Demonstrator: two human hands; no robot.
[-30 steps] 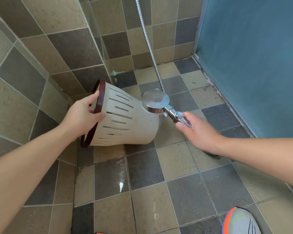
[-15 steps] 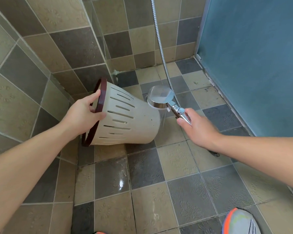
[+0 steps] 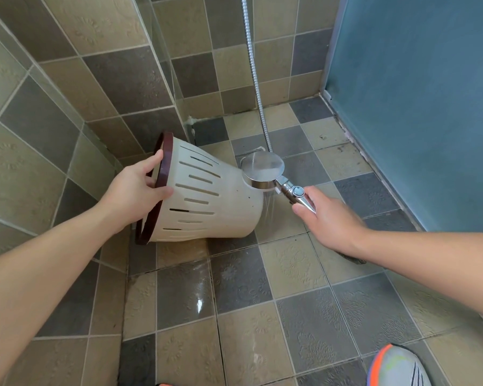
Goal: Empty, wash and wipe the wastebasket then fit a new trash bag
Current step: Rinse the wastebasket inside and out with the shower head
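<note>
A cream slotted wastebasket [image 3: 207, 199] with a dark red rim lies tipped on its side, its mouth facing left toward the wall and its base pointing right. My left hand [image 3: 135, 195] grips the rim. My right hand [image 3: 328, 220] holds the chrome handle of a round shower head [image 3: 262, 169], which sits just above the basket's base. Water sprays down from the head beside the base onto the floor. The inside of the basket is hidden.
A tiled wall rises at the left and a glass partition [image 3: 162, 68] meets the corner. The shower hose [image 3: 253, 68] hangs down the back wall. A frosted blue door [image 3: 418, 101] closes the right side. The floor tiles [image 3: 195, 293] are wet. My shoe [image 3: 396, 367] shows bottom right.
The shower head has stayed over the basket's base, shifting slightly with my right hand. Water is now visibly spraying down. My left hand keeps the same hold on the rim.
</note>
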